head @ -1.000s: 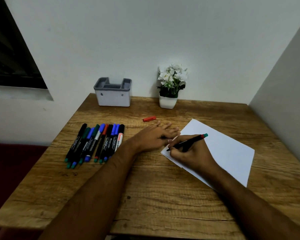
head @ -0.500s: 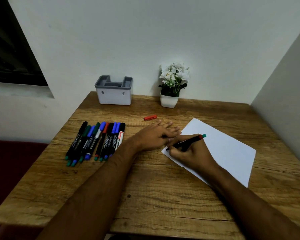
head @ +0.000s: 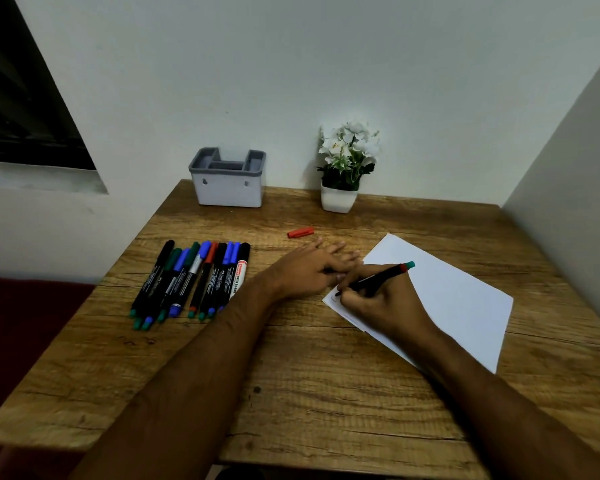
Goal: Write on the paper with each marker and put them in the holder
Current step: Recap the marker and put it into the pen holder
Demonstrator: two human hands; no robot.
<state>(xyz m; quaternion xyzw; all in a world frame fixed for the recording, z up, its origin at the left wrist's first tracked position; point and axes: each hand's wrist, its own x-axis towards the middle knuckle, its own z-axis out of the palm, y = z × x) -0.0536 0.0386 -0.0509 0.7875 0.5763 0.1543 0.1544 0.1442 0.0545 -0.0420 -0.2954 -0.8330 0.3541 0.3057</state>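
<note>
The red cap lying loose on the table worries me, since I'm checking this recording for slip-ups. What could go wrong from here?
1. The red cap lies apart from the right hand, so the marker might go into the holder uncapped.
2. The paper is pinned only at its near corner by the left hand; it may slide while being written on.

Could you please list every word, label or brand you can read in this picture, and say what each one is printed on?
"WHITE BOARD": on the white-barrelled marker at the right end of the row.
"FABER-CASTELL": on a black marker in the row; small, only just readable.
Print on the other markers: too small and blurred to read.
Marks on the paper by the pen tip: too faint to read.
</note>
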